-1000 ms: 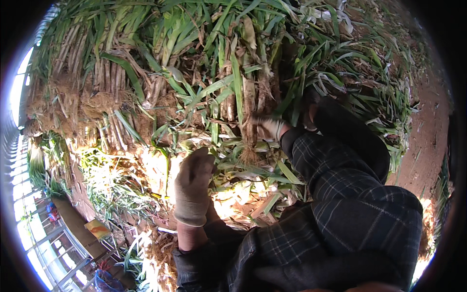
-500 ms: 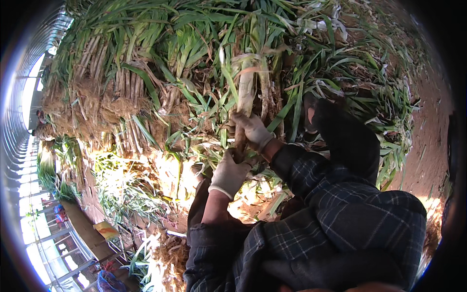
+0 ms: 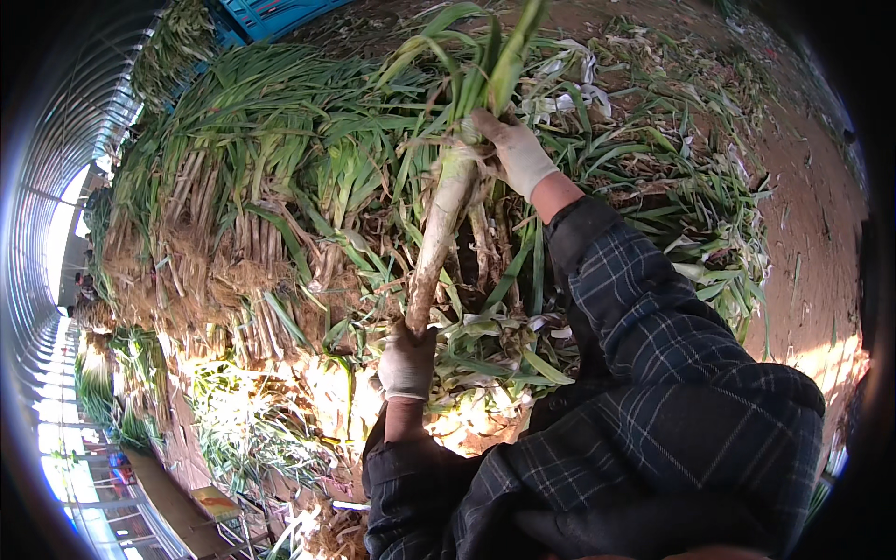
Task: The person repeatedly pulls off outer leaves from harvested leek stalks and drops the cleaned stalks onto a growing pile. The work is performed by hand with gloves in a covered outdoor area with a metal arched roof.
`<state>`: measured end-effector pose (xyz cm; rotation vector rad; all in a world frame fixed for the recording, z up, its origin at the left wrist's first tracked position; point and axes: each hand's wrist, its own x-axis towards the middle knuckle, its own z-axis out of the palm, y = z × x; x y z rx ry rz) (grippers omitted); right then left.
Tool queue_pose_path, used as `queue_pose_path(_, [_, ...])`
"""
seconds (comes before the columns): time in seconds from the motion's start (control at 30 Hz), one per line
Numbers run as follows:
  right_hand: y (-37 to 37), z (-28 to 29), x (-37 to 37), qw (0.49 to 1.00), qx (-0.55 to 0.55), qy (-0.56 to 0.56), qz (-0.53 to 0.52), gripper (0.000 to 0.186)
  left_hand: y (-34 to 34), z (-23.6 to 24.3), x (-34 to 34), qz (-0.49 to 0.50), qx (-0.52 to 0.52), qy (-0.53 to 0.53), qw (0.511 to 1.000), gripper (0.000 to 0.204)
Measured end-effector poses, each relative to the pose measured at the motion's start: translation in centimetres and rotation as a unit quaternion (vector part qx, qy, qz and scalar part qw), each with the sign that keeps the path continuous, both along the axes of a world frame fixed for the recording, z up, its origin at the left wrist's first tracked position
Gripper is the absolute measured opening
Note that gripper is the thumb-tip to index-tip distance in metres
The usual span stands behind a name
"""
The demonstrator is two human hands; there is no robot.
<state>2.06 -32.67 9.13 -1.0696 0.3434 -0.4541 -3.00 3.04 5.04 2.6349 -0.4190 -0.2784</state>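
Note:
A thick leek (image 3: 439, 238) slants across the middle, its pale, dirt-streaked shaft low and its green leaves pointing up and away. My left hand (image 3: 408, 362), in a pale work glove, is closed round the root end, so the roots are hidden. My right hand (image 3: 515, 151), also gloved, grips the leek where the shaft turns into leaves, and loose outer skin hangs near it. Behind the shaft, other leek stalks (image 3: 481, 247) stand with brown, soiled skins.
A long heap of leeks (image 3: 196, 191) with matted roots lies to the left. Stripped leaves (image 3: 653, 177) litter the ground at right, beside bare brown soil (image 3: 812, 271). A blue crate-like frame (image 3: 271, 17) stands at the far edge. A wooden plank (image 3: 173, 499) lies lower left.
My right hand has moved up and away along the leek to the leaf base. The left hand has shifted left and nearer with the root end, and the leek now tilts.

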Motion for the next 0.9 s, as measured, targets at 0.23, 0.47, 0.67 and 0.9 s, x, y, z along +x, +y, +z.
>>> queue_pose_path(0.23, [-2.6,-6.5,1.9,0.828,-0.555,-0.010,-0.078,0.061,-0.2,0.1,0.5,0.024,0.037,-0.085,0.995,0.032])
queue_pose_path(0.47, [-1.3,-3.0,-0.5,0.557,-0.811,0.155,-0.088,0.061,-0.6,0.0,0.9,0.051,0.033,-0.102,0.993,0.034])
queue_pose_path(0.67, [0.3,-0.5,-1.1,0.886,-0.458,0.009,-0.070,0.037,-0.6,0.0,0.7,0.045,-0.040,-0.030,0.998,0.037])
queue_pose_path(0.9, [3.5,1.8,-2.2,0.917,-0.367,0.144,0.056,0.026,-1.2,0.0,0.9,0.031,-0.066,0.085,0.994,0.040])
